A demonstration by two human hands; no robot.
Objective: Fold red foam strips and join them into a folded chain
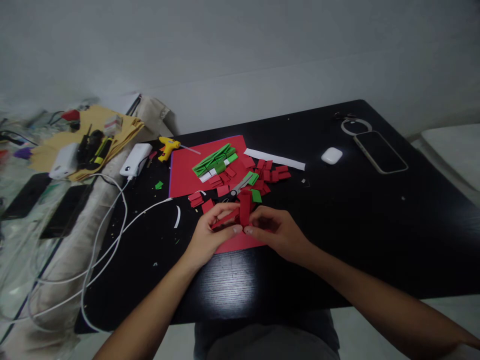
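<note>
Between my hands stands a folded red paper strip [245, 207], pinched low down by the thumbs and fingers of both. My left hand [215, 230] grips it from the left, with more red paper lying along its fingers. From the right, my right hand [275, 227] closes on the same piece, its fingertips partly hidden behind it. Just beyond lie scissors [243, 183], green folded papers [257, 196] and several small red folded papers [270, 175]. A red sheet [240, 243] shows beneath my hands.
A larger red sheet [183, 172] carries a green folded bundle [214, 161]. A white paper strip [275, 159], yellow glue gun [168, 148], white power bank [135, 160] and trailing white cable [125, 220] surround the work. At right are a white earbud case [332, 156] and a phone [380, 151].
</note>
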